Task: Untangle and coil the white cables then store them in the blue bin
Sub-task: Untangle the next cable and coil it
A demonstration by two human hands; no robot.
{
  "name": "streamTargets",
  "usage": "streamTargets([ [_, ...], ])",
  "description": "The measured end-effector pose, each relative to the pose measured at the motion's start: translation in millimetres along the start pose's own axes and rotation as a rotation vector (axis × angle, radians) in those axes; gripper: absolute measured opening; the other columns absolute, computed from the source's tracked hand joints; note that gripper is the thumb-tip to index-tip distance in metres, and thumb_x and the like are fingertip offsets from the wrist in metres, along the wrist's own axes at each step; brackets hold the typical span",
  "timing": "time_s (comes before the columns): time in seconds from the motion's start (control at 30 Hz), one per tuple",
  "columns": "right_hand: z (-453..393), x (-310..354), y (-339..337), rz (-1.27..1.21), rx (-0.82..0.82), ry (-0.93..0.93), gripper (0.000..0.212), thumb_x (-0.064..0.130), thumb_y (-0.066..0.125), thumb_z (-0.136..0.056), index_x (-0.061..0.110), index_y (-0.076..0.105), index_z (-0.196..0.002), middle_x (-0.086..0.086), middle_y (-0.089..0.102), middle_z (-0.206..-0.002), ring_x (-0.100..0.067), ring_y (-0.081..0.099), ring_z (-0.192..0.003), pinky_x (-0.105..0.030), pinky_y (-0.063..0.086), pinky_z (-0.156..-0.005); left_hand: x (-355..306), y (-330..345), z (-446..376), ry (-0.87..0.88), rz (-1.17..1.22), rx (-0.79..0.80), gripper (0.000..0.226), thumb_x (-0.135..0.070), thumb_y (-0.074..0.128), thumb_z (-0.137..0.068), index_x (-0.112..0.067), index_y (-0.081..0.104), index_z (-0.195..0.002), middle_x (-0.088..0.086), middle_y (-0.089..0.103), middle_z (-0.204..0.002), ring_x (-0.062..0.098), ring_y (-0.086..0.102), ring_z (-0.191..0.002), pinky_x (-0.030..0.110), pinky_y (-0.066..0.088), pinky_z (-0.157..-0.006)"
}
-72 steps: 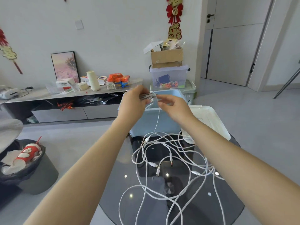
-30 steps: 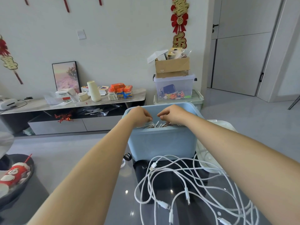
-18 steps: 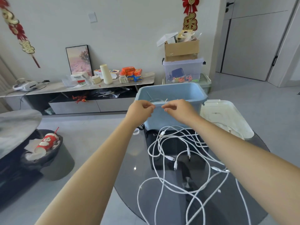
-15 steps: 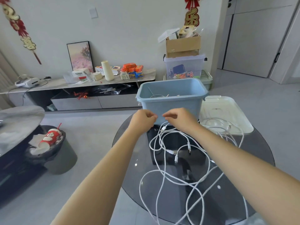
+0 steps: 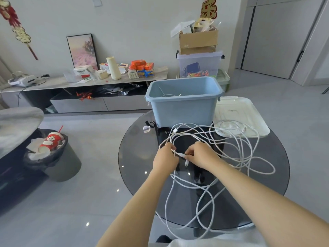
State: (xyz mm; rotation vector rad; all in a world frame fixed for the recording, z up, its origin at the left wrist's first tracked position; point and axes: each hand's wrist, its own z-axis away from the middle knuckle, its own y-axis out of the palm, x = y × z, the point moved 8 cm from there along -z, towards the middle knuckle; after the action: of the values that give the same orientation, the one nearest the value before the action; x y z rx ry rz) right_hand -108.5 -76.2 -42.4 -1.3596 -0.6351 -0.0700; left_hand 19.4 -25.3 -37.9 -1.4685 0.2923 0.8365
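The round surface [image 5: 135,157] is dark smoked glass, glossy enough to throw back small ceiling lights. On it the blue bin [image 5: 183,111] at twelve o'clock is smooth matt plastic, its white lid [image 5: 249,118] at two o'clock the same, and the white cables [image 5: 240,157] look rubbery and matt. Behind stands a plain brown cardboard box [image 5: 198,41] on a clear plastic tub [image 5: 199,65].

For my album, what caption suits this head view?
Both hands, left and right, pinch white cables before the blue bin.
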Motion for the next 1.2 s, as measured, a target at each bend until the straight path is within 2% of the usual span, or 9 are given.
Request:
streamTargets([
  [0.17, -1, 3, -1, 0.004, -0.084, 0.017, 0.013, 0.042, 0.066, -0.083, 0.029, 0.068, -0.085, 0.007, 0.050, -0.093, -0.013, 0.058, -0.089, -0.027, 0.045, -0.073, 10, -9, -4, -0.070, 0.215, -0.055, 0.030, -0.005, 0.047, -0.084, -0.016, 0.054, -0.110, 0.005, 0.069, -0.090, 0.011, 0.062, -0.072, 0.016, 0.046, -0.057],
  [0.27, -6, 5, -2, -0.022, -0.088, 0.047, 0.013, 0.031, 0.066, -0.081, 0.028, 0.062, -0.069, 0.006, 0.056, -0.092, -0.013, 0.058, -0.084, -0.025, 0.041, -0.066, 14, -18, -1, -0.078, 0.332, -0.104, 0.024, -0.004, 0.048, -0.088, -0.017, 0.055, -0.107, 0.001, 0.064, -0.082, 0.006, 0.062, -0.062, 0.011, 0.040, -0.045],
  [0.43, -8, -4, -28, -0.356, -0.225, 0.087, 0.008, 0.024, 0.061, -0.084, 0.017, 0.063, -0.085, 0.002, 0.065, -0.087, -0.018, 0.061, -0.086, -0.027, 0.043, -0.073, 29, -42, 1, -0.121, 0.469, -0.302, 0.025, -0.009, 0.046, -0.092, -0.018, 0.056, -0.113, -0.002, 0.065, -0.088, 0.020, 0.065, -0.083, 0.026, 0.044, -0.060],
  [0.6, 10, 3, -66, -0.822, -0.405, 0.042, 0.011, 0.020, 0.046, -0.096, 0.020, 0.048, -0.085, 0.003, 0.069, -0.087, -0.008, 0.067, -0.065, -0.026, 0.051, -0.063, 10, -33, 2, 0.004, 0.304, -0.161, 0.033, -0.022, 0.050, -0.095, -0.019, 0.055, -0.127, -0.005, 0.060, -0.096, 0.015, 0.060, -0.095, 0.019, 0.045, -0.076],
  [0.73, 28, 14, -90, -0.901, -0.496, -0.030, 0.007, 0.020, 0.046, -0.098, 0.014, 0.047, -0.095, 0.004, 0.069, -0.081, -0.003, 0.063, -0.054, -0.017, 0.050, -0.054, -25, -28, 4, 0.197, -0.088, -0.132, 0.051, -0.040, 0.050, -0.095, -0.035, 0.036, -0.144, 0.003, 0.038, -0.145, 0.025, 0.023, -0.139, 0.042, 0.023, -0.109],
  [0.97, 36, 24, -94, -0.896, -0.459, -0.100, 0.014, 0.026, 0.055, -0.094, 0.012, 0.057, -0.093, 0.006, 0.069, -0.076, -0.003, 0.064, -0.059, -0.021, 0.051, -0.060, -60, -32, 21, 0.283, -0.205, -0.027, 0.031, -0.046, 0.043, -0.097, -0.047, 0.054, -0.126, 0.012, 0.019, -0.156, 0.031, 0.003, -0.146, 0.039, 0.003, -0.115],
  [1.03, 34, 19, -93, -0.983, -0.448, -0.080, 0.012, 0.024, 0.058, -0.093, 0.012, 0.058, -0.089, 0.005, 0.068, -0.074, -0.003, 0.062, -0.057, -0.019, 0.050, -0.057, -58, -36, 22, 0.269, -0.276, -0.031, 0.030, -0.046, 0.041, -0.098, -0.048, 0.057, -0.123, 0.013, 0.020, -0.156, 0.034, 0.005, -0.145, 0.042, 0.005, -0.115],
  [1.1, 32, 19, -90, -1.079, -0.406, -0.076, 0.012, 0.022, 0.060, -0.091, 0.013, 0.059, -0.085, 0.005, 0.066, -0.072, -0.005, 0.062, -0.060, -0.021, 0.050, -0.060, -63, -41, 23, 0.348, -0.193, -0.075, 0.026, -0.042, 0.045, -0.097, -0.044, 0.065, -0.113, 0.008, 0.044, -0.144, 0.028, 0.028, -0.138, 0.043, 0.020, -0.113],
  [1.2, 28, 23, -86, -1.186, -0.354, -0.091, 0.012, 0.024, 0.060, -0.091, 0.017, 0.063, -0.082, 0.005, 0.066, -0.075, -0.012, 0.063, -0.075, -0.023, 0.050, -0.070, -73, -43, 30, 0.379, 0.312, -0.008, 0.020, -0.023, 0.049, -0.097, -0.023, 0.069, -0.090, -0.006, 0.071, -0.092, 0.009, 0.063, -0.096, 0.026, 0.044, -0.088],
])
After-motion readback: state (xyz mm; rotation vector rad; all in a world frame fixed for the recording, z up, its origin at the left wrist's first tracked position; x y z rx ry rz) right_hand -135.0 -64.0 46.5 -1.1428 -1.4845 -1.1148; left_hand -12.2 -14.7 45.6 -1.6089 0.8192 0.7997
